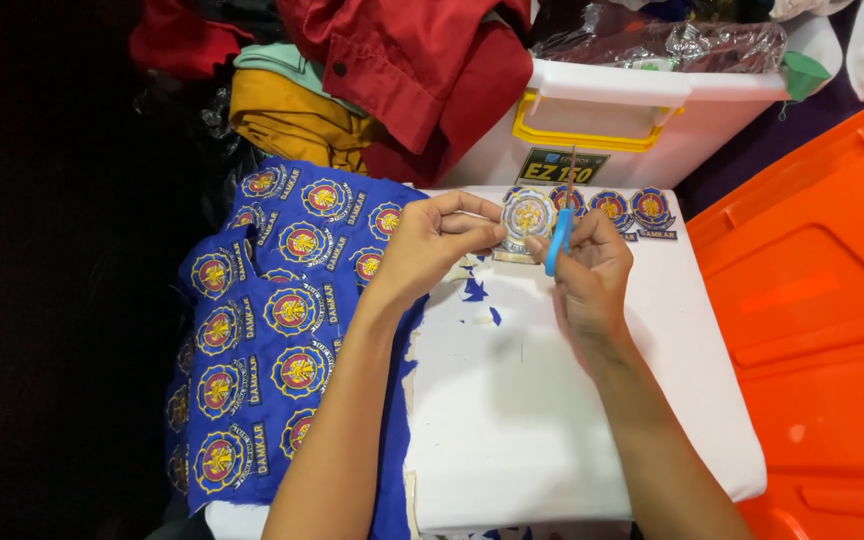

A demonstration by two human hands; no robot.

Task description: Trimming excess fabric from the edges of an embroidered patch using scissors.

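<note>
My left hand (430, 245) pinches a round embroidered patch (528, 216) by its left edge, holding it just above the white tabletop (552, 420). My right hand (592, 275) grips small scissors with a blue handle (558, 240), the thin blades pointing up along the patch's right edge. A blue cloth sheet (272, 330) covered with several of the same round emblems hangs over the table's left side under my left forearm. Three cut-out patches (632, 208) lie in a row at the table's far edge.
Small blue and white fabric scraps (474, 290) lie near my hands. Behind the table stands a white plastic bin with a yellow handle (632, 120), beside red (422, 60) and mustard clothes (292, 120). An orange plastic lid (822, 330) fills the right side.
</note>
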